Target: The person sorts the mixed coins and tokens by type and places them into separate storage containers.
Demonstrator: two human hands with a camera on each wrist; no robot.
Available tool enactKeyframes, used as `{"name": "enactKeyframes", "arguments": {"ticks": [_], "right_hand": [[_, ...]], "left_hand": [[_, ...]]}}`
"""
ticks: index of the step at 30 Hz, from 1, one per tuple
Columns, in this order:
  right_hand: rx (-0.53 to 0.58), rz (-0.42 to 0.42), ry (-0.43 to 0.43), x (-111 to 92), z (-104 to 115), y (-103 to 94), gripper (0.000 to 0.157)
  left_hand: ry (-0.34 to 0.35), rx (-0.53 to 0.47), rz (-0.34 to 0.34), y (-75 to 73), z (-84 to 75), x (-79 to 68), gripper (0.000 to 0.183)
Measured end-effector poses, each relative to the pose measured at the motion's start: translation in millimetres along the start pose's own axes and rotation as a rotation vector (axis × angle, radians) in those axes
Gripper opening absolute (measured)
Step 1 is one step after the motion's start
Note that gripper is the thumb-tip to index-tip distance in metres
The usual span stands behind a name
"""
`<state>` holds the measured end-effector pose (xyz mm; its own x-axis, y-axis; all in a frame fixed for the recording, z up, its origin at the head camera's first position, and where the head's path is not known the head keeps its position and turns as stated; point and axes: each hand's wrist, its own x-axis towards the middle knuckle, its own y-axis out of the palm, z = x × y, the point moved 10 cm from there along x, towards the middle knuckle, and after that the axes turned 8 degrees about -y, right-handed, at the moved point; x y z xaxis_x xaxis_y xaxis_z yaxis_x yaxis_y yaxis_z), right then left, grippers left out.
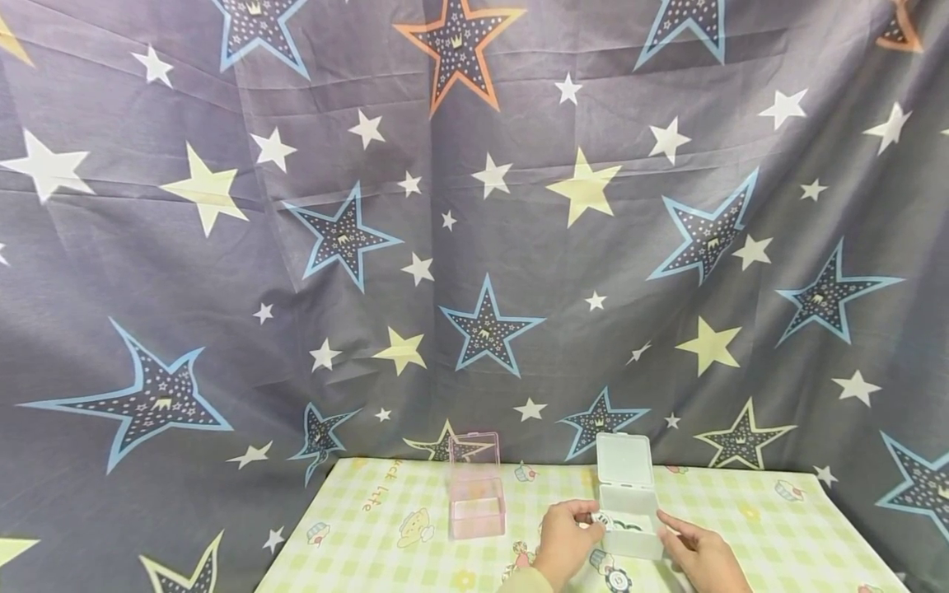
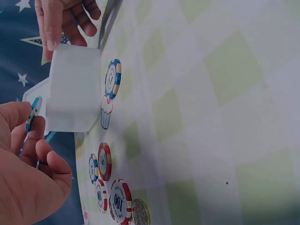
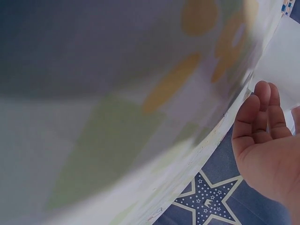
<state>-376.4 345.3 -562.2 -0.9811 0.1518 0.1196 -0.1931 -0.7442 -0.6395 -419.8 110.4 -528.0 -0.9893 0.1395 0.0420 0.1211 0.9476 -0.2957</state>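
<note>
Between thumb and fingers my left hand (image 1: 567, 539) pinches a poker chip (image 2: 33, 113) with a blue-and-white edge, at the left rim of a small white box (image 1: 633, 543). The box's hinged lid (image 1: 624, 459) stands raised at the back. A few chips (image 1: 628, 525) lie inside, partly hidden by the front wall. On the other side, my right hand (image 1: 700, 556) touches the box's right wall with its fingertips, the fingers only slightly bent. A blue-edged poker chip (image 2: 112, 78) lies on the tablecloth just before the box.
A clear pink box (image 1: 478, 523) with its lid up stands to the left. The left wrist view shows a red poker chip (image 2: 104, 161), a chip marked 100 (image 2: 121, 201) and a gold-coloured coin (image 2: 141, 213) on the checked tablecloth (image 1: 385, 543). A star-patterned curtain (image 1: 519, 247) hangs behind.
</note>
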Motion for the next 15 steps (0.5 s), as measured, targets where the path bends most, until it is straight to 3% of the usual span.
{"name": "enactKeyframes", "arguments": {"ticks": [15], "right_hand": [[-0.004,-0.001,-0.007,1.9,-2.4,0.1,0.062]], "left_hand": [[0.029,0.008,-0.005,6.0,-4.7,-0.3,0.024]]}}
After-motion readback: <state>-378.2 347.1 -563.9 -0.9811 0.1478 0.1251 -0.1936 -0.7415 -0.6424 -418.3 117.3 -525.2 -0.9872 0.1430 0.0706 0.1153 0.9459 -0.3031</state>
